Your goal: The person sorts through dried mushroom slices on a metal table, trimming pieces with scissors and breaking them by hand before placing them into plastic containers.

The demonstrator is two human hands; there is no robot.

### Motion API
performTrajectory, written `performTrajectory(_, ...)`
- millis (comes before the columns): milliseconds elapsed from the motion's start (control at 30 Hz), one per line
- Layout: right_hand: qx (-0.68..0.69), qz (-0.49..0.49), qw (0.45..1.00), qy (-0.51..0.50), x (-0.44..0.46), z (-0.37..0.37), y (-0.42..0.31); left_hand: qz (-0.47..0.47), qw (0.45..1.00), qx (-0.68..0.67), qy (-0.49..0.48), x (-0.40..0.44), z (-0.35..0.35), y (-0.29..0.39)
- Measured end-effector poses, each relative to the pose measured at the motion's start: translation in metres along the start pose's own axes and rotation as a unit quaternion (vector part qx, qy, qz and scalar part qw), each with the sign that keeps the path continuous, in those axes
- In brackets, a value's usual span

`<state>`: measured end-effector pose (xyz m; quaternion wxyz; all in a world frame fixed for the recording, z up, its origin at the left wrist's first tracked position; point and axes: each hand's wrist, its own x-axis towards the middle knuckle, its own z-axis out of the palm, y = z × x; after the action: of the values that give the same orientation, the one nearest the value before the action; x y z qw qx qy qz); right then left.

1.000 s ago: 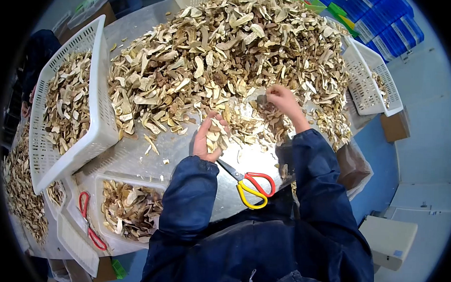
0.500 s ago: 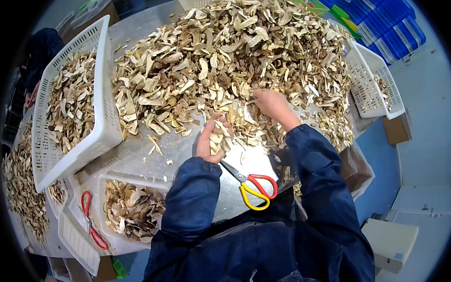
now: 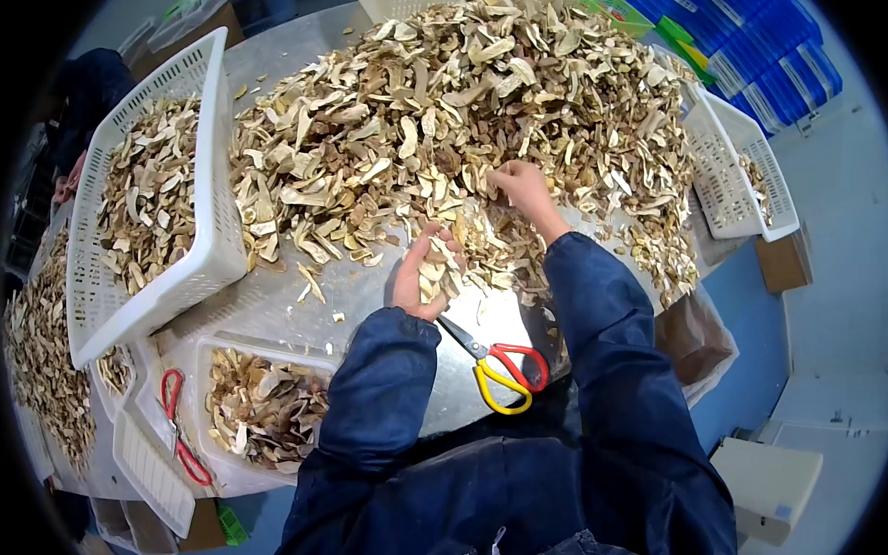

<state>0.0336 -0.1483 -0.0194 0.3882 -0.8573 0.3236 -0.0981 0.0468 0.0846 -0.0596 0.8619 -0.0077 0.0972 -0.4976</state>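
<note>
A large heap of dried mushroom slices [image 3: 371,128] covers the far part of the metal table. My left hand [image 3: 407,281], palm up with curled fingers, cups several pale mushroom slices [image 3: 441,270] just in front of the heap. To its right, my right hand [image 3: 527,190] reaches down to the heap's near side, thumb and fingertips pinched together among the slices. Whatever lies between those fingertips is too small to make out. Scissors with one red and one yellow handle [image 3: 506,376] lie near my left wrist, their blade tips partly behind the sleeve.
At left a white perforated basket [image 3: 214,152] of slices stands tilted. A clear tray [image 3: 201,386] with more slices is at the near left, beside red-handled scissors [image 3: 172,415]. Another white basket [image 3: 730,204] is at right, below blue crates [image 3: 779,74]. A person's dark sleeve [image 3: 90,94] shows far left.
My right hand has moved slightly left and toward the heap, its fingers still pinched. The left hand stays nearly in place with the slices in it.
</note>
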Motion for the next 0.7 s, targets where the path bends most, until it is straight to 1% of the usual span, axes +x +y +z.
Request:
performTrajectory(33, -0.056, -0.044, 0.997, 0.012, -0.001, 0.005, 0.001, 0.004, 1.0, 0.006, 0.003, 0.0, -0.001, 0.0)
performTrajectory(67, -0.073, -0.103, 0.992, 0.013, 0.0, 0.012, 0.01, 0.006, 1.0, 0.011, 0.007, 0.0, -0.003, 0.0)
performTrajectory(133, -0.089, -0.094, 0.989, -0.077, -0.01, 0.001, 0.003, 0.01, 1.0, 0.006, 0.005, 0.0, -0.004, 0.0)
performTrajectory(200, 0.042, -0.002, 0.992, -0.115, -0.021, -0.014, 0.002, 0.005, 1.0, -0.004, 0.003, 0.001, -0.006, 0.0)
performTrajectory(233, 0.122, -0.016, 0.983, -0.14, -0.022, -0.025, 0.008, 0.003, 1.0, -0.009, 0.0, 0.001, -0.006, 0.0)
performTrajectory(267, 0.261, 0.053, 0.949, -0.171, -0.021, -0.031, 0.011, 0.002, 1.0, -0.01, -0.009, 0.001, -0.005, 0.0)
performTrajectory(300, 0.4, 0.069, 0.895, -0.187, -0.024, -0.039, 0.015, 0.001, 1.0, -0.012, -0.018, 0.001, -0.004, 0.0)
performTrajectory(333, 0.53, 0.083, 0.82, -0.199, -0.025, -0.043, 0.018, 0.001, 1.0, -0.013, -0.028, 0.001, -0.003, 0.0)
performTrajectory(367, 0.509, 0.086, 0.837, -0.183, -0.023, -0.043, 0.019, 0.003, 1.0, -0.012, -0.021, 0.002, -0.004, 0.0)
performTrajectory(433, 0.466, 0.095, 0.866, -0.153, -0.025, -0.038, -0.004, 0.002, 1.0, -0.015, -0.025, 0.002, -0.004, 0.0)
performTrajectory(500, 0.294, 0.06, 0.944, -0.136, -0.015, -0.02, 0.0, 0.001, 1.0, -0.017, -0.025, 0.001, -0.004, 0.0)
performTrajectory(533, 0.204, 0.041, 0.97, -0.125, -0.011, -0.012, -0.005, 0.0, 1.0, -0.016, -0.025, 0.001, -0.004, 0.0)
performTrajectory(567, 0.048, 0.034, 0.996, -0.063, -0.007, -0.002, -0.01, -0.002, 1.0, -0.014, -0.027, 0.002, -0.003, 0.0)
performTrajectory(600, -0.041, -0.01, 0.998, -0.035, -0.006, 0.006, -0.014, -0.002, 1.0, -0.012, -0.021, 0.001, -0.002, 0.001)
performTrajectory(667, -0.218, -0.096, 0.971, 0.022, -0.006, 0.019, -0.019, -0.002, 1.0, -0.008, -0.008, 0.0, -0.002, 0.001)
performTrajectory(700, -0.223, -0.094, 0.97, -0.012, -0.006, 0.022, -0.019, 0.001, 1.0, -0.009, -0.013, 0.0, -0.002, 0.001)
